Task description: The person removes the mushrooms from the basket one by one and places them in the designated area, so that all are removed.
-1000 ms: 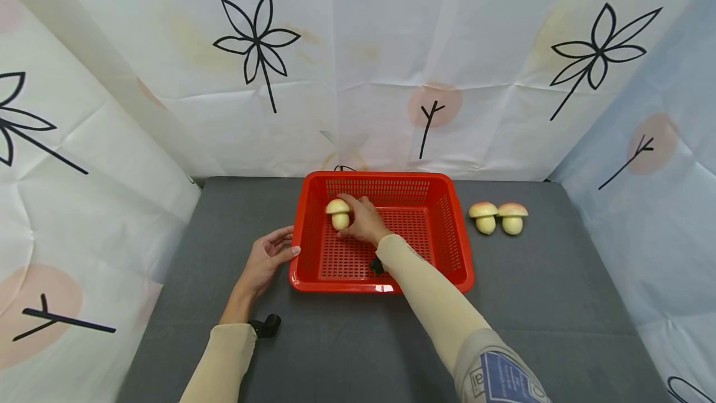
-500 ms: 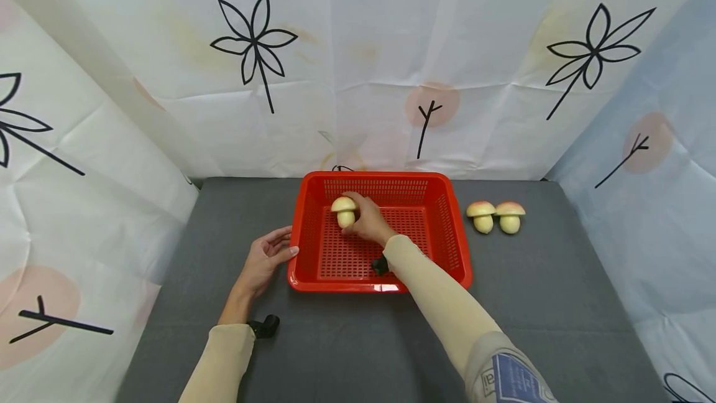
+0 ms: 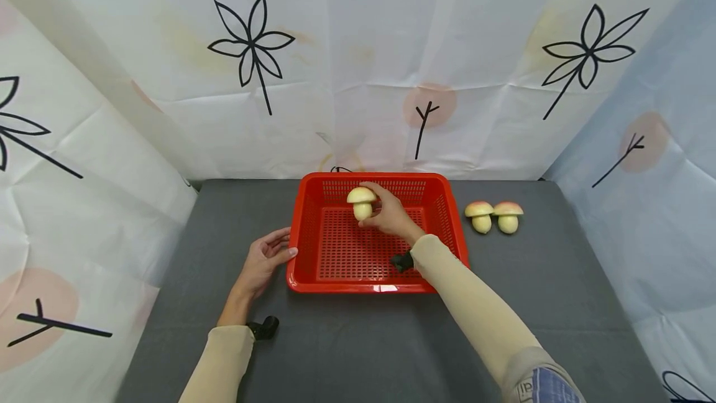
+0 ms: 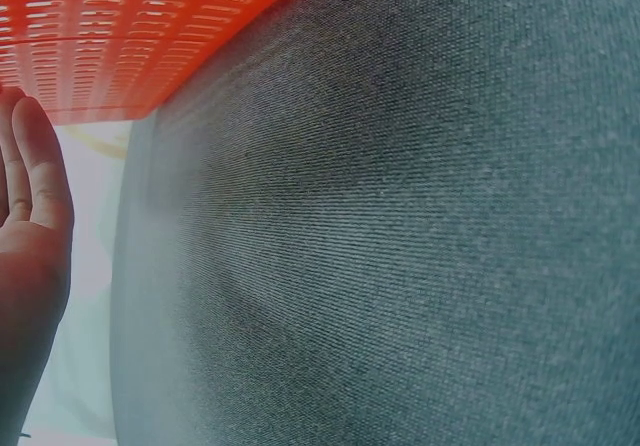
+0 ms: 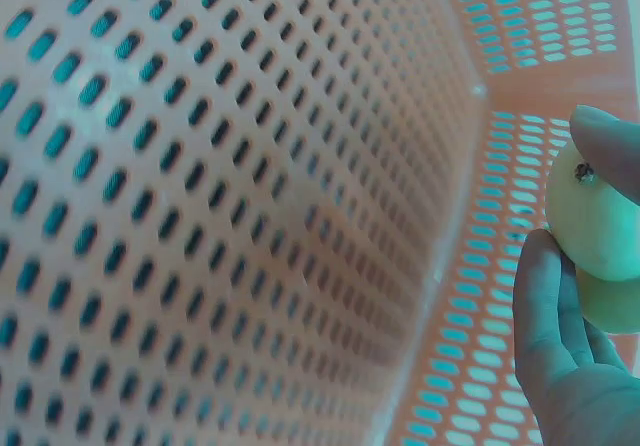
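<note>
In the head view my right hand (image 3: 391,213) grips a toy mushroom (image 3: 362,203) with a pale yellow cap and stubby stem, held upright over the red plastic basket (image 3: 347,287). The right wrist view has the mushroom (image 5: 590,216) between thumb and fingers, with the basket's perforated floor and wall behind it. My left hand (image 3: 265,263) is at the basket's left side, thumb on the rim and fingers straight along the outer wall. In the left wrist view the fingers of that hand (image 4: 35,186) reach up to the slotted basket wall (image 4: 120,46).
Two more toy mushrooms, a left one (image 3: 480,216) and a right one (image 3: 508,216) with reddish caps, lie side by side right of the basket. A grey cloth (image 3: 358,347) covers the table. White printed fabric (image 3: 358,79) encloses the back and sides.
My right hand has lifted the mushroom and carried it rightward, from the basket's left part toward its middle. The left hand stays at the rim.
</note>
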`<state>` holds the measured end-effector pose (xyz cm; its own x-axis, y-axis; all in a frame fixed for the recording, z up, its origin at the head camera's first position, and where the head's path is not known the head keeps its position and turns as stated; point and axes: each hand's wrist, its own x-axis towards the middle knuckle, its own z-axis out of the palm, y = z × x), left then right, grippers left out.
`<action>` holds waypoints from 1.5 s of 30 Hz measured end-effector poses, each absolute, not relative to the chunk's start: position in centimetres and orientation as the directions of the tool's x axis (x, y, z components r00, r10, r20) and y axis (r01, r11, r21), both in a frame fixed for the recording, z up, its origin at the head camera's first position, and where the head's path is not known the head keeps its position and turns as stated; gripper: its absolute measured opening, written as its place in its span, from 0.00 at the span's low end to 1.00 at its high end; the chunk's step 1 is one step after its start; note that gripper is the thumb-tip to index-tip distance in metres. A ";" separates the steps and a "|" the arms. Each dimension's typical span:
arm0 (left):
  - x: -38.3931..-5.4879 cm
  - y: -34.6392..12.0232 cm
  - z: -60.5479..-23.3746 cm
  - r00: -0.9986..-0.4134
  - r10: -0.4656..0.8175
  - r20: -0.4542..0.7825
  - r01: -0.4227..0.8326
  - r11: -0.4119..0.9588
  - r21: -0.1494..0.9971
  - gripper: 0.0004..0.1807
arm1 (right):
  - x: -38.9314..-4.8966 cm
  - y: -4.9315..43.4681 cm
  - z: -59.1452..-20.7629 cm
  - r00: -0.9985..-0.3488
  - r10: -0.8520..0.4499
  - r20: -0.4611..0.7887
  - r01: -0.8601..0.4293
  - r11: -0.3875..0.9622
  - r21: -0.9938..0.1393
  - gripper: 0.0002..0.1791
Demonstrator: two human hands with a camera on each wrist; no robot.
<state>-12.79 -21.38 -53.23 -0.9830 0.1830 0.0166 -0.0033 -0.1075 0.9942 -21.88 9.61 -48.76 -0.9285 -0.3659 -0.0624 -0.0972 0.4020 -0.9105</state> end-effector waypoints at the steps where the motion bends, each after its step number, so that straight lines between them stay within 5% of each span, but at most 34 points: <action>1: -12.8 -21.4 -53.2 -0.983 0.181 0.016 -0.004 -0.109 0.994 0.30 | -21.8 10.0 -48.5 -0.928 -0.368 -0.057 -0.103 0.400 -0.911 0.49; 24: -12.6 -21.4 -52.8 -0.984 0.178 -0.009 -0.027 -0.100 0.995 0.30 | -18.4 21.1 -41.6 -0.920 -0.390 0.031 -0.177 0.344 -0.922 0.51; 45: -12.7 -21.5 -52.9 -0.984 0.180 -0.012 -0.029 -0.095 0.995 0.31 | -14.1 35.1 -41.3 -0.977 -0.213 0.031 -0.130 0.469 -0.874 0.50</action>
<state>-12.69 -21.54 -52.95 -0.9836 0.1799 -0.0120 -0.0295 -0.0950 0.9950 -14.13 35.14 -41.33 -0.9767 -0.2125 0.0311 -0.1298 0.4689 -0.8737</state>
